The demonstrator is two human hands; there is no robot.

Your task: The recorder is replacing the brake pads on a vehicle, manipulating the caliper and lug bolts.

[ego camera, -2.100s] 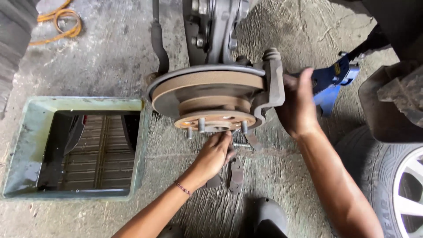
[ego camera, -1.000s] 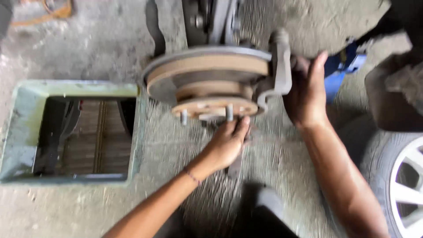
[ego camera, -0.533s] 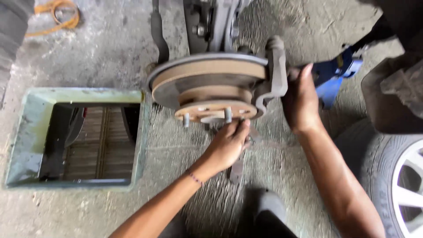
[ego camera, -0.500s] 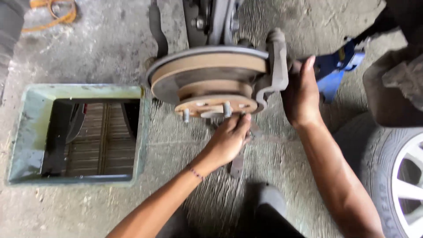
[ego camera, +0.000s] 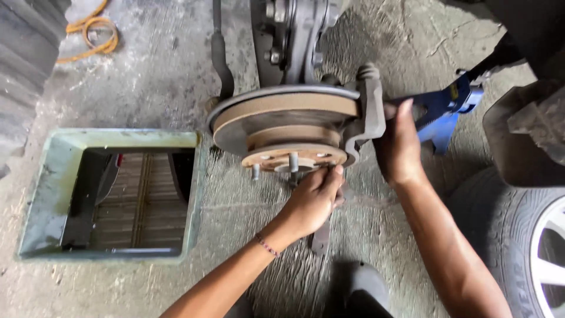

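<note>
A rusty brake disc (ego camera: 282, 109) with its wheel hub flange (ego camera: 294, 154) and studs hangs over the concrete floor. A grey brake caliper (ego camera: 369, 112) sits on the disc's right edge. My left hand (ego camera: 312, 200) reaches up from below, its fingers curled on the hub flange's lower right edge beside a stud. My right hand (ego camera: 400, 147) grips the caliper's outer side from the right, thumb on top. What lies under my left fingers is hidden.
A blue jack (ego camera: 444, 109) stands right behind the caliper. A tyre with a silver rim (ego camera: 529, 235) lies at the lower right. A rectangular floor pit (ego camera: 118, 194) opens to the left. A brake pad (ego camera: 321, 235) lies under the hub, and an orange cord (ego camera: 88, 35) at top left.
My left hand rose from just under the hub to the flange's lower right edge. My right hand stayed on the caliper. The view shifted slightly.
</note>
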